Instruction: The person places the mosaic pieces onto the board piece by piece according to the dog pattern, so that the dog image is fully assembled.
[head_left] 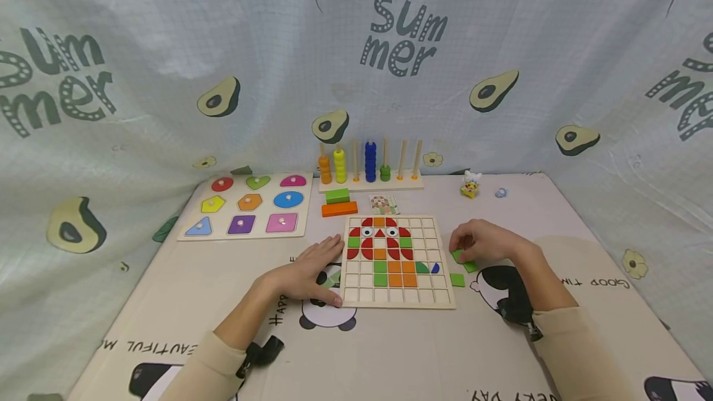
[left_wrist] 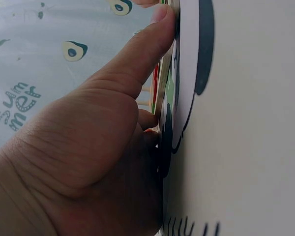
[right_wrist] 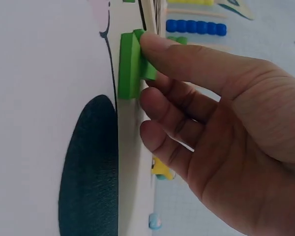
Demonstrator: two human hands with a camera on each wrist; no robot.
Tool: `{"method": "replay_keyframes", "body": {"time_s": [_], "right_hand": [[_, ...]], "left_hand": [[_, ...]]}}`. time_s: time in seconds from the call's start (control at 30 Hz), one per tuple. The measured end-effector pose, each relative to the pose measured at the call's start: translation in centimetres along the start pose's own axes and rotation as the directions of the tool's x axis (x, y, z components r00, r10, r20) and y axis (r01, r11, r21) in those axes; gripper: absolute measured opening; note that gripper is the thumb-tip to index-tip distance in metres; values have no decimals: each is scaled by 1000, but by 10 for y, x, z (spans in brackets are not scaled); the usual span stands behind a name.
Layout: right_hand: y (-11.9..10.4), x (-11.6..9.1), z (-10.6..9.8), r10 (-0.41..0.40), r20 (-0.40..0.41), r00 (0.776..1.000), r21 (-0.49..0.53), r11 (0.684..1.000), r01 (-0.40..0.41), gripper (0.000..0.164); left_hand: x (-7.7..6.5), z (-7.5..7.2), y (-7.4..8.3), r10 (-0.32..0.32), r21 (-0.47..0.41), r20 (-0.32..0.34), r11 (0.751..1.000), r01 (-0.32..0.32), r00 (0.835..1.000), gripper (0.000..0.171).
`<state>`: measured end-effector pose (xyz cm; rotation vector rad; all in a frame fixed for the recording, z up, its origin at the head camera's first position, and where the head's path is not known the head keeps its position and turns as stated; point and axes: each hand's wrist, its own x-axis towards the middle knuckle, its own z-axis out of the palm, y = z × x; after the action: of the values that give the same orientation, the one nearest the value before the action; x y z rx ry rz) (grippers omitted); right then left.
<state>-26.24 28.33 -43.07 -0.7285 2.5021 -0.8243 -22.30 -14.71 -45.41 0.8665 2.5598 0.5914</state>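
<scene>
A wooden grid board [head_left: 400, 304] lies in front of me, with red, orange, green and blue tiles set in a pattern in its cells. My left hand [head_left: 312, 272] rests flat beside it, fingers spread, with thumb and fingertips at the board's left edge. Off the right edge, my right hand [head_left: 490, 241] pinches a green tile [right_wrist: 147, 70] between thumb and fingers, tilted close over the table. Right by it sits another green tile [right_wrist: 129, 66]. A separate green square tile [head_left: 457, 280] lies nearer the board's right side.
Behind the board are a small picture card [head_left: 384, 205], an orange block [head_left: 339, 209] and a green block [head_left: 337, 196]. Farther back stands a bead-peg rack [head_left: 370, 184]. A shape puzzle [head_left: 242, 237] lies back left, a small toy figure [head_left: 470, 185] back right.
</scene>
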Motion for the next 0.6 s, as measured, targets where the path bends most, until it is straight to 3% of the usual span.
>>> {"method": "replay_keyframes", "body": {"time_s": [0.2, 0.33, 0.47, 0.6], "right_hand": [[-7, -3, -3, -35, -5, 999, 49, 998, 35, 12], [-18, 0, -1, -101, -33, 994, 116, 988, 104, 12], [-39, 9, 10, -184, 29, 983, 155, 972, 177, 11], [-58, 17, 24, -218, 102, 971, 84, 974, 210, 10]], "left_hand": [[0, 0, -1, -4, 4, 2, 1000, 4, 1000, 118], [-1, 0, -1, -7, 4, 0, 1000, 7, 1000, 118], [0, 0, -1, -6, 5, -2, 1000, 6, 1000, 118], [1, 0, -1, -2, 4, -2, 1000, 2, 1000, 118]]}}
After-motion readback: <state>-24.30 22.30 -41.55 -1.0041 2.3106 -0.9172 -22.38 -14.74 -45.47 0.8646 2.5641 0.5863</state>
